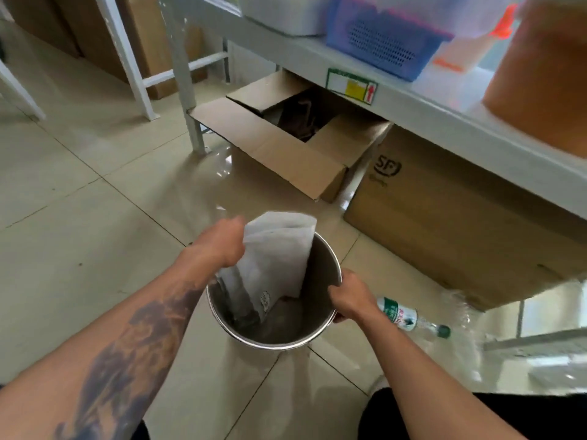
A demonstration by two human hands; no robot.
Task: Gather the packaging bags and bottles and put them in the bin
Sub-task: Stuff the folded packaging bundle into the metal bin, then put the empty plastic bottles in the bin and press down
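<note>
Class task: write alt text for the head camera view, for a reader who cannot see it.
A person's left hand pushes a white packaging bag into a round metal bin on a tiled floor while the right hand grips the bin's rim. A plastic water bottle lies on the floor beside it, near cardboard boxes under a shelf.

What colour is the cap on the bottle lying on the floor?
Green, matching the label; the bottle itself is clear. Shows in the head view, right of the right hand.

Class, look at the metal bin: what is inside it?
Inside the bin stands a white bag, its top sticking out, gripped by the left hand. What lies under the bag is hidden.
</note>
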